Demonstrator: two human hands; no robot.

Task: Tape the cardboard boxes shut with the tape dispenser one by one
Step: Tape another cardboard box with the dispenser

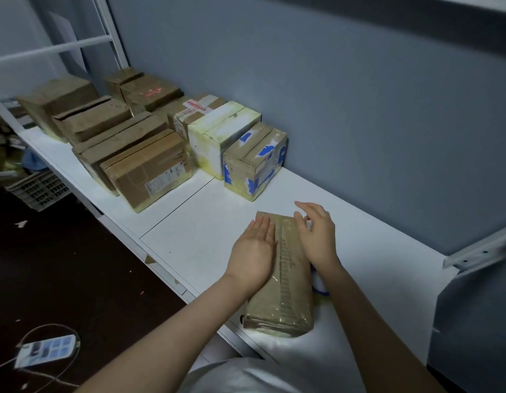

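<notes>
Far left on the white table [189, 236], a cluster of cardboard boxes [144, 163] stands by the wall. Near the middle lies a long taped box [288, 279]. The left hand [254, 251] lies flat on its left edge, fingers straight and together, while the right hand [317, 236], fingers loosely spread, is over its right edge.

The white bench [195, 239] carries a long box [288, 282] near, clustered boxes [144, 163] beyond.

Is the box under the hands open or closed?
Closed. The box has flat flaps under shiny tape; the left hand rests flat on top, the right hand at its right edge.
</notes>
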